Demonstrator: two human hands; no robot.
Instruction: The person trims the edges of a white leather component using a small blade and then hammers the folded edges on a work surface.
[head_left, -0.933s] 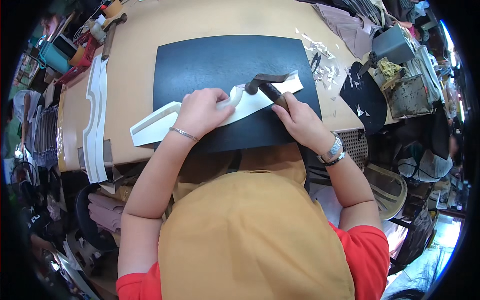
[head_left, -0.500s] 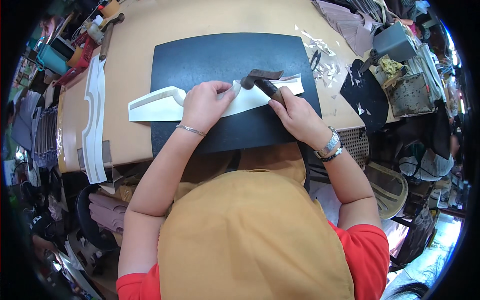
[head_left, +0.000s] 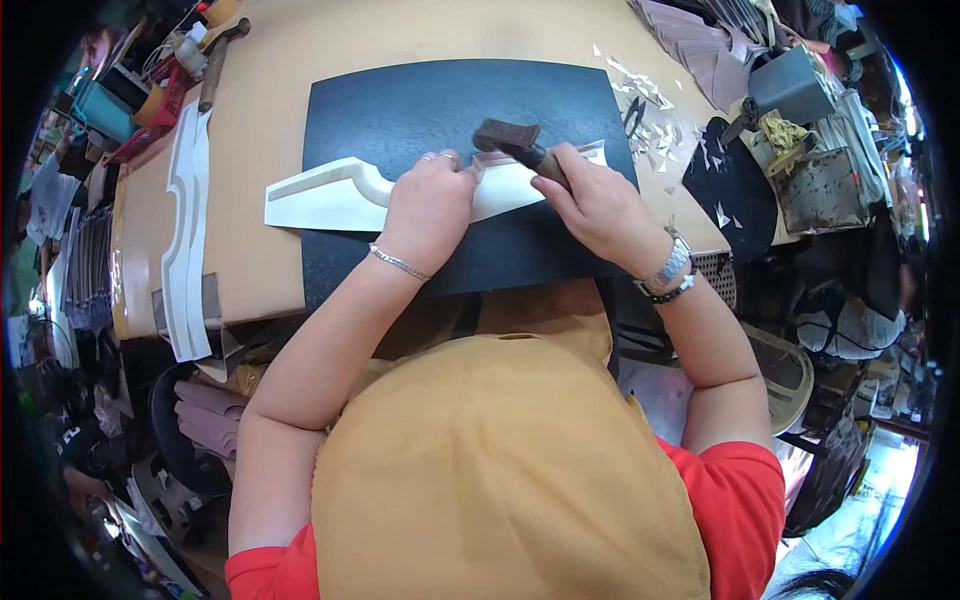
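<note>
The left hand (head_left: pixel 428 205) lay flat, fingers pressed down on a long white shaped strip (head_left: pixel 330 197) that stretched across a dark mat (head_left: pixel 420 100) on the tan worktop (head_left: pixel 300 50). The right hand (head_left: pixel 598 205) was closed around the wooden handle of a small hammer (head_left: pixel 508 138), its dark head resting on the strip just beside the left fingertips. White offcuts (head_left: pixel 650 120) lay scattered near the mat's right edge

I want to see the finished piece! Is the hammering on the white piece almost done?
Hard to say. Done: white offcuts litter the table, and similar shaped strips are stacked at the left. In hand: the left hand pins the white piece on the dark mat while the right hand holds a hammer on it.
</note>
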